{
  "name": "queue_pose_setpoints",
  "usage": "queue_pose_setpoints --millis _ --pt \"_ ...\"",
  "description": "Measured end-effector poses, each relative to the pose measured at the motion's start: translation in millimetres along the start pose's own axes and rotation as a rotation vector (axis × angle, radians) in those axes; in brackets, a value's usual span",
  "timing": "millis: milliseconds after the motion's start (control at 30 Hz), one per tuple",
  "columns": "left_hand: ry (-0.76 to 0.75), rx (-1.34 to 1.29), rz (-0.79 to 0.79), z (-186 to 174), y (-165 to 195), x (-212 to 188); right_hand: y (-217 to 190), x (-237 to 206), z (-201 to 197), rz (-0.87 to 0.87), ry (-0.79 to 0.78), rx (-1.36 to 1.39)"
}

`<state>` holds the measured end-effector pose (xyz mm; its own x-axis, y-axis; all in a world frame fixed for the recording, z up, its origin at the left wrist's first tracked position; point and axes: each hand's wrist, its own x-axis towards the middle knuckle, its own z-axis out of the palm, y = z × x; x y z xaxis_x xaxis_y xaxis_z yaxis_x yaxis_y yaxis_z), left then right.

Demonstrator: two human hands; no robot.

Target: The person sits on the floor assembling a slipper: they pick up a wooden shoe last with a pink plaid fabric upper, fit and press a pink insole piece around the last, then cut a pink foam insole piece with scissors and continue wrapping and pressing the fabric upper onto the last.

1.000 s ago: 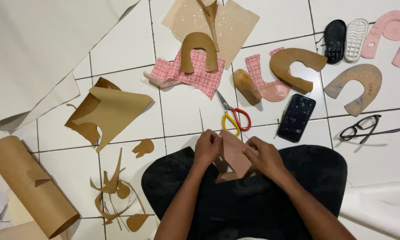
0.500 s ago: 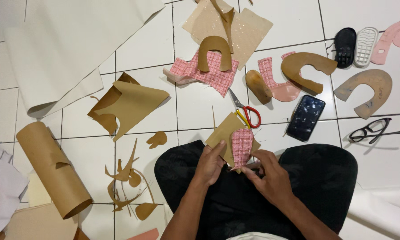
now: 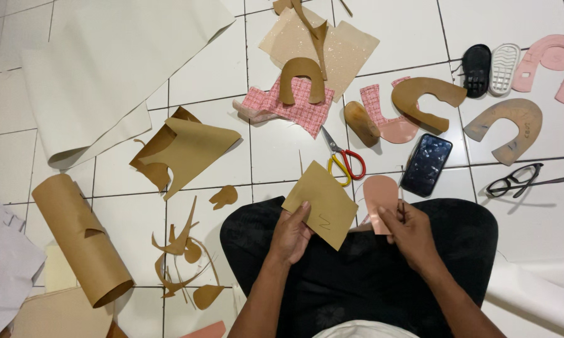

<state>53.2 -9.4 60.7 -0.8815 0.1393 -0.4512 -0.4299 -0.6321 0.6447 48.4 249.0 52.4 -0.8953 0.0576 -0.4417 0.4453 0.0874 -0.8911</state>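
My left hand [image 3: 292, 236] pinches a tan, roughly square piece of leather-like sheet [image 3: 320, 203] by its lower edge, above my lap. My right hand [image 3: 409, 231] grips a small pink rounded piece [image 3: 379, 196] just to the right of the tan one. The two pieces are held apart, side by side. Red-handled scissors [image 3: 343, 159] lie on the white tiled floor right beyond the tan piece.
A black phone [image 3: 426, 164] and glasses [image 3: 518, 181] lie at the right. Tan and pink U-shaped cutouts [image 3: 425, 97], pink checked fabric [image 3: 294, 107], small shoe soles [image 3: 490, 69], a brown roll [image 3: 78, 238], a folded tan sheet [image 3: 188, 147], scraps [image 3: 185, 250] and a large cream sheet [image 3: 116, 62] cover the floor.
The pieces that my hands held together over my lap are now separated: the tan square in the left hand, the pink piece in the right. The camera view shifted slightly.
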Motion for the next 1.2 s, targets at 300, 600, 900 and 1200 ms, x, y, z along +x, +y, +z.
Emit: queue_pose_setpoints --millis 300,600,900,1200 --pt "0.058 0.042 0.025 -16.1 -1.5 10.2 -4.5 0.7 -10.0 0.103 -0.069 -0.075" --pt "0.174 0.064 0.069 -31.7 24.6 33.3 -8.2 26.9 6.5 -0.093 -0.021 -0.173" --pt "0.244 0.07 0.092 -57.4 46.7 84.8 -16.7 97.5 -23.7 -0.079 0.133 -0.33" --pt "0.39 0.2 -0.002 -71.4 31.3 131.5 -58.5 174.5 -16.4 -0.115 0.235 -0.667"
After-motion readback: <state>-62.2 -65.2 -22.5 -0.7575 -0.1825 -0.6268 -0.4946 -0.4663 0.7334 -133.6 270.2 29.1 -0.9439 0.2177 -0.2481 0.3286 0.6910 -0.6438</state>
